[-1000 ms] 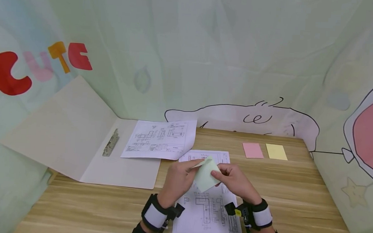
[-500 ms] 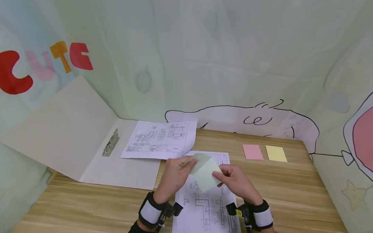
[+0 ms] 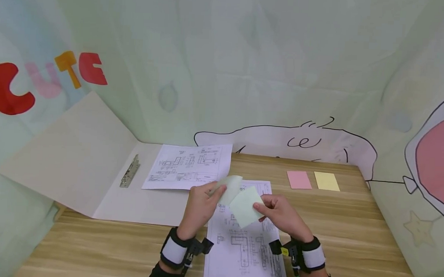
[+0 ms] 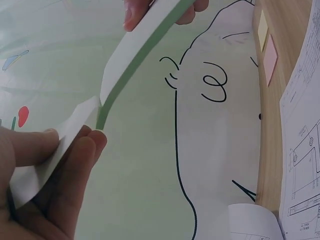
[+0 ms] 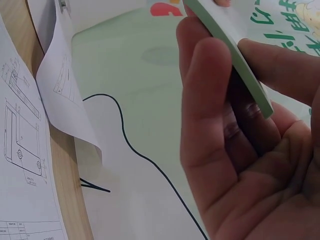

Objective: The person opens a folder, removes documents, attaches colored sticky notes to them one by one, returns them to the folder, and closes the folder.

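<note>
The green note pad (image 3: 246, 206) is located between the two hands, its near side edge pinched by the thumb and fingers of the right hand (image 3: 283, 215). A thin, curled sheet (image 3: 229, 189) is pinched between the thumb and fingers of the left hand (image 3: 201, 205), adjacent to the pad's opposite end. Whether sheet and pad are joined there cannot be determined.

Step in hand, as judged: separation of the sheet from the pad. The next move calls for a firm right-hand pinch and a light left-hand pull until clearance is certain; excess force may crease the sheet.

Below the fingers: the lower drawing (image 3: 248, 263), flat on the table (image 3: 351, 243). Beyond the right fingers, to their right: pink notes (image 3: 299, 180) and yellow notes (image 3: 326, 181). Left of the left fingers: the open folder (image 3: 72, 156) with its metal clip (image 3: 130, 171). Beyond those fingers: the upper drawing (image 3: 187, 166), partly on the folder.
</note>
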Motion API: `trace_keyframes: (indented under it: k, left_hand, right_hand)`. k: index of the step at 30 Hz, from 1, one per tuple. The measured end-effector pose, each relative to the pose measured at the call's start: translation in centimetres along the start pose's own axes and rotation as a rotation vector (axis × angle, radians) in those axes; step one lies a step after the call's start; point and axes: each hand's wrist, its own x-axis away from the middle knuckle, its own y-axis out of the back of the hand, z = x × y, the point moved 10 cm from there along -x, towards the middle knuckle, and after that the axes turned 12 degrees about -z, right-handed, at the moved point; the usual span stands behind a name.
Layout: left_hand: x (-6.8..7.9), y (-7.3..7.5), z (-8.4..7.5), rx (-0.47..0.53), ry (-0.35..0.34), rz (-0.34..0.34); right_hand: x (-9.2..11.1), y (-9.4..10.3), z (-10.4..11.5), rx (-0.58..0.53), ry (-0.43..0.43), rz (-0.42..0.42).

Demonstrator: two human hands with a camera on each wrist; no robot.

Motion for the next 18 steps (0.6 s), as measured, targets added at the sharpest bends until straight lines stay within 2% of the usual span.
trace_keyframes:
  k: [14,18]
  left_hand:
    - [-0.5,1.5,-0.2,-0.033,-0.034,-0.077]
    - [-0.3,1.0,-0.3,-0.051,-0.073,-0.025]
  right_hand:
    - [-0.1,0.3,-0.5,0.043,-0.010,-0.013]
    - [-0.1,0.6,-0.9,0.032,-0.019,-0.026]
